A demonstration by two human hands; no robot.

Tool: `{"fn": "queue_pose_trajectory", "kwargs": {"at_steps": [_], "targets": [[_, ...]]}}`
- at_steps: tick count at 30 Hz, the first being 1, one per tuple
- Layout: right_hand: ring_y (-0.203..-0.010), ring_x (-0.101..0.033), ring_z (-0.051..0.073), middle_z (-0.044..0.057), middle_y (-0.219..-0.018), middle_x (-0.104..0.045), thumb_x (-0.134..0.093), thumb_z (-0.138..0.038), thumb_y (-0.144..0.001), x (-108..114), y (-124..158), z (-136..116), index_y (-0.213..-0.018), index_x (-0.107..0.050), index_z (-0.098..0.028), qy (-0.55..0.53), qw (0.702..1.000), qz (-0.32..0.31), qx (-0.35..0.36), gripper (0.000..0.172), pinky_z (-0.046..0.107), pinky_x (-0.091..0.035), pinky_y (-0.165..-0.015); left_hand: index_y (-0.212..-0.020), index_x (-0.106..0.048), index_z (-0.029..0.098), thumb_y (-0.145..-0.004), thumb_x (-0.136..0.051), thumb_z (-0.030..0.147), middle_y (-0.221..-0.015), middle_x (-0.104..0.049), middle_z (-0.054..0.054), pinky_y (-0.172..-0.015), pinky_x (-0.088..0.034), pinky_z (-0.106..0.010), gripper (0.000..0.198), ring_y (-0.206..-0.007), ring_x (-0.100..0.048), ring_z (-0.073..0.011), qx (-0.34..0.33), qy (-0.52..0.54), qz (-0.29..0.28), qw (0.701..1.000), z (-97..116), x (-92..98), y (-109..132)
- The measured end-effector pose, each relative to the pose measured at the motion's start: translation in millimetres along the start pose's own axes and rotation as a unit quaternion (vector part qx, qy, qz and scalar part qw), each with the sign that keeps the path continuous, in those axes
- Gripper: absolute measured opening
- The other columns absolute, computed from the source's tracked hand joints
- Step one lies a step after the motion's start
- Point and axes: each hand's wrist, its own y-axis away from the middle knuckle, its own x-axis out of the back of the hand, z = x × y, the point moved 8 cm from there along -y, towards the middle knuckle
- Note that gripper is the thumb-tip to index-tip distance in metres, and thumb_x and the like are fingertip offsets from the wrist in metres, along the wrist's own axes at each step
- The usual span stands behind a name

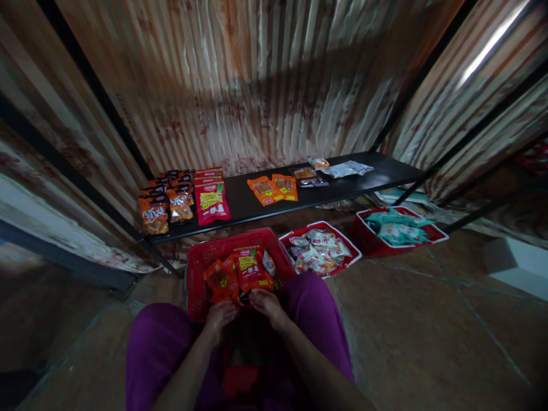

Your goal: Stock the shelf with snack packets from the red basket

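Observation:
A red plastic basket [193, 285] stands on the floor in front of my knees. In it lie orange snack packets [221, 279], a red snack packet [247, 267] with a yellow picture, and a partly covered whitish packet [268, 262]. My left hand [221, 313] is at the basket's near side, just below the orange packets, its fingers loosely bent and nothing visible in them. Beside it, my right hand [266, 301] reaches over the near rim with fingers stretched towards the lower edge of the red packet. Whether its fingertips touch the packet is hard to see in the dim light.
A low black shelf [244, 208] holds dark snack bags [154, 216], red packets [212, 202], orange packets [274, 188] and a white packet [347, 169]. Baskets of white packets [321, 249] and green packets [398, 228] stand to the right. A striped curtain [257, 85] hangs behind.

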Motion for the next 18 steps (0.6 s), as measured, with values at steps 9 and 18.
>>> {"fn": "queue_pose_trajectory", "kwargs": {"at_steps": [9,18], "targets": [[-0.06,-0.063,0.016,0.001,-0.062,-0.068,-0.084,-0.048,-0.037,-12.3,-21.5,10.9,-0.069,-0.067,-0.016,-0.02,0.998,0.059,-0.022,0.048,0.03,-0.049,-0.065,-0.098,-0.056,0.013,-0.086,-0.042,0.038,-0.087,-0.067,-0.013,-0.067,-0.054,-0.03,0.031,-0.072,-0.066,-0.018,0.085,0.074,0.097,0.989,-4.4,3.5,-36.2],[-0.062,-0.062,0.014,0.002,-0.068,-0.07,-0.086,-0.035,-0.046,-36.1,-25.6,-1.4,-0.075,-0.071,-0.018,-0.13,0.985,0.071,-0.089,0.037,0.025,-0.048,-0.064,-0.09,-0.063,0.01,-0.08,-0.06,0.027,-0.088,-0.066,-0.009,-0.067,-0.053,-0.032,0.021,-0.076,-0.064,-0.0193,0.041,-0.031,0.041,0.998,17.3,-46.1,-97.4]]}}
